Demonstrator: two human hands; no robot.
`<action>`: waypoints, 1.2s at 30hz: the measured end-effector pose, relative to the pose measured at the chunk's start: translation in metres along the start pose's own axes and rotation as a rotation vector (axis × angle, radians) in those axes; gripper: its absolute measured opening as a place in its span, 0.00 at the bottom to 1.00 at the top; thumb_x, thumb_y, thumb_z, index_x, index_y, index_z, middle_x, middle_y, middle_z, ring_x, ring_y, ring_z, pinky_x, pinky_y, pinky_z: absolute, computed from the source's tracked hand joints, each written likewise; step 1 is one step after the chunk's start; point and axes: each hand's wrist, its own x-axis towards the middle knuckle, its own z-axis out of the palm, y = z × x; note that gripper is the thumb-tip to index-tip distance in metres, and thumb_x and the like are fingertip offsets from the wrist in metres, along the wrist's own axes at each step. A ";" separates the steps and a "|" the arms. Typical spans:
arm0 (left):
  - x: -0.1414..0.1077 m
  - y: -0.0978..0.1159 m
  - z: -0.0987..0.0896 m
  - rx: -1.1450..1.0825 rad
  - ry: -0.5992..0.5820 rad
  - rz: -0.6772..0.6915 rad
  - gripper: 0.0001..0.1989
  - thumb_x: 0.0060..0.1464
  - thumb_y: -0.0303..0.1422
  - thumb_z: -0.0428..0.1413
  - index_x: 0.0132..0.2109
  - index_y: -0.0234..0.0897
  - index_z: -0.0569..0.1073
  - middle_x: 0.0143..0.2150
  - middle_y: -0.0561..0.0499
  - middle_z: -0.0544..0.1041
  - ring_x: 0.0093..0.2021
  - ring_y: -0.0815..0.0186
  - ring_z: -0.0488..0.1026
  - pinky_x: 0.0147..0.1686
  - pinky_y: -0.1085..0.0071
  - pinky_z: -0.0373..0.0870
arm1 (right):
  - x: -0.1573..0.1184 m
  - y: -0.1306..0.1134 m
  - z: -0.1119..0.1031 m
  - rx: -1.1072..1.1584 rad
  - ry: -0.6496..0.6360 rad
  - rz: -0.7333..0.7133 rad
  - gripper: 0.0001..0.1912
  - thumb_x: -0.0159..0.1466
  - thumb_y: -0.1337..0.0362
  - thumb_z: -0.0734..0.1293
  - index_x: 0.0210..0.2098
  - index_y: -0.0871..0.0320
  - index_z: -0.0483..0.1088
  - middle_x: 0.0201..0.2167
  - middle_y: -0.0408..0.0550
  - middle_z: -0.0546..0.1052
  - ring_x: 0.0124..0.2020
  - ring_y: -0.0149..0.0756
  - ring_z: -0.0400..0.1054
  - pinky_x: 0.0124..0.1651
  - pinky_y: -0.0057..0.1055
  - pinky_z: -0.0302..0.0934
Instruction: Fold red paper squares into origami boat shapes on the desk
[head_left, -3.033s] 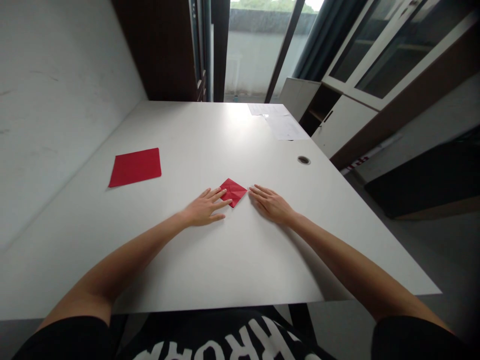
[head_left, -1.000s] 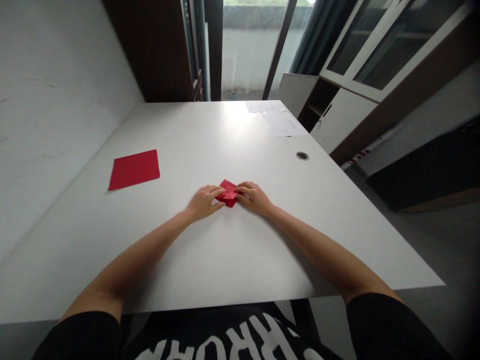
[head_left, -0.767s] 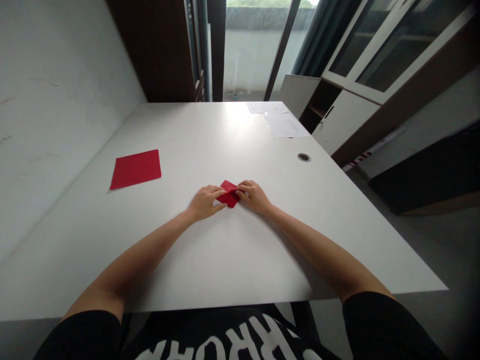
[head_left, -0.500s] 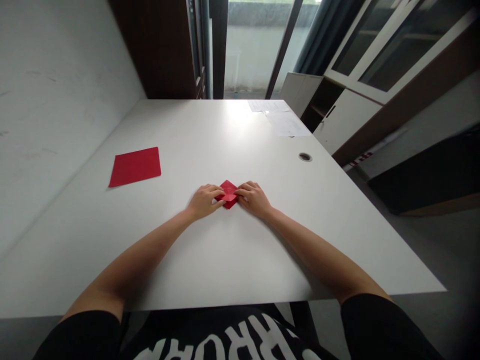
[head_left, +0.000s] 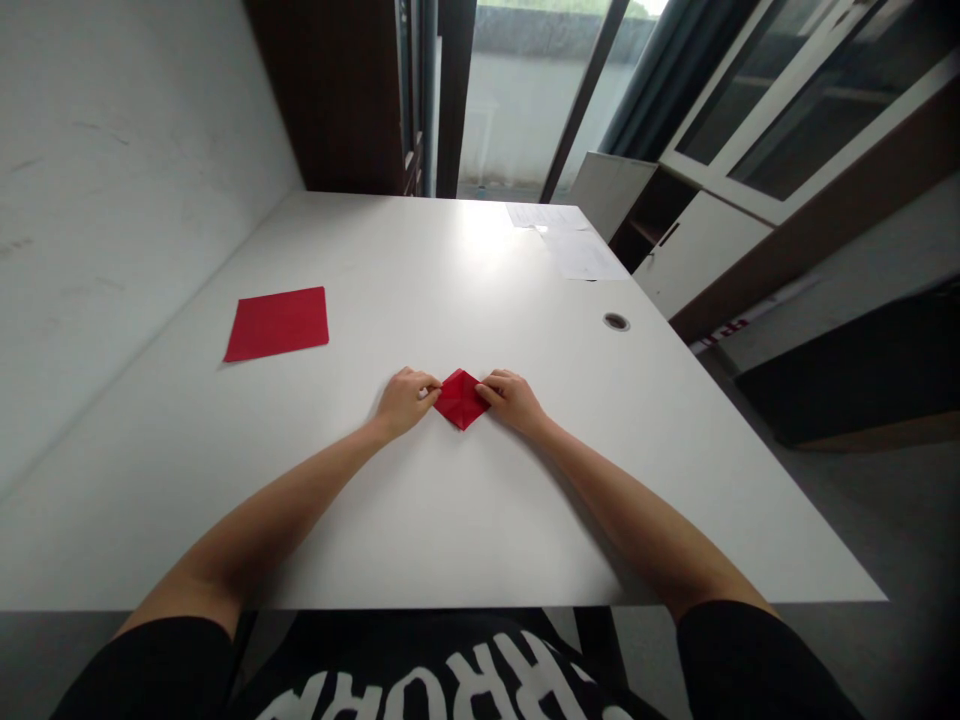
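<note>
A small folded red paper [head_left: 462, 400], diamond-shaped with visible creases, lies on the white table in front of me. My left hand [head_left: 409, 402] pinches its left corner between thumb and fingers. At the opposite corner, my right hand [head_left: 512, 400] grips the paper, thumb on top and fingers curled. Both hands rest at the table surface, with the paper's middle uncovered between them.
Larger red paper [head_left: 277, 324] lies flat at the left of the white table [head_left: 450, 530]. White sheets [head_left: 581, 253] lie at the far right, with a round cable hole [head_left: 616, 322] nearer. A wall [head_left: 112, 180] borders the left side.
The raised flap across the paper's middle now lies flat, so the paper shows as a full diamond. My left fingers have drawn back to its left corner. The camera view has shifted slightly.
</note>
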 end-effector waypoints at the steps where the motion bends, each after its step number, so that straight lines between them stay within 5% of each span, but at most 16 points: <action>1: 0.000 0.001 0.001 -0.001 0.000 -0.015 0.07 0.62 0.31 0.57 0.41 0.41 0.81 0.38 0.51 0.82 0.41 0.60 0.72 0.45 0.63 0.69 | 0.001 -0.001 0.000 0.003 0.010 0.016 0.17 0.71 0.60 0.62 0.26 0.55 0.71 0.27 0.45 0.72 0.31 0.35 0.65 0.38 0.32 0.57; 13: 0.003 0.006 0.003 0.074 -0.001 -0.100 0.10 0.62 0.34 0.57 0.50 0.44 0.79 0.33 0.53 0.81 0.40 0.59 0.73 0.45 0.62 0.67 | 0.001 -0.010 0.005 -0.142 0.053 0.157 0.08 0.68 0.59 0.66 0.34 0.55 0.72 0.30 0.45 0.77 0.34 0.38 0.67 0.41 0.33 0.55; 23: 0.000 0.007 -0.001 0.226 -0.023 -0.108 0.08 0.64 0.38 0.57 0.44 0.45 0.80 0.34 0.51 0.81 0.42 0.57 0.74 0.44 0.60 0.64 | 0.000 -0.013 0.003 -0.327 0.008 0.206 0.11 0.70 0.60 0.63 0.33 0.56 0.70 0.35 0.50 0.79 0.40 0.42 0.68 0.47 0.37 0.51; 29: -0.002 0.015 0.001 0.317 -0.034 0.113 0.14 0.67 0.32 0.50 0.52 0.43 0.78 0.52 0.45 0.79 0.55 0.55 0.71 0.54 0.56 0.64 | -0.001 -0.014 0.006 -0.365 0.030 0.165 0.08 0.70 0.62 0.63 0.34 0.55 0.71 0.36 0.51 0.78 0.41 0.43 0.67 0.48 0.38 0.50; 36: -0.001 0.007 -0.002 0.190 -0.276 0.347 0.23 0.68 0.35 0.50 0.68 0.48 0.66 0.72 0.49 0.63 0.71 0.57 0.58 0.68 0.53 0.54 | -0.003 -0.010 0.003 -0.411 0.062 0.161 0.16 0.71 0.53 0.64 0.31 0.55 0.71 0.33 0.53 0.78 0.39 0.45 0.66 0.47 0.41 0.51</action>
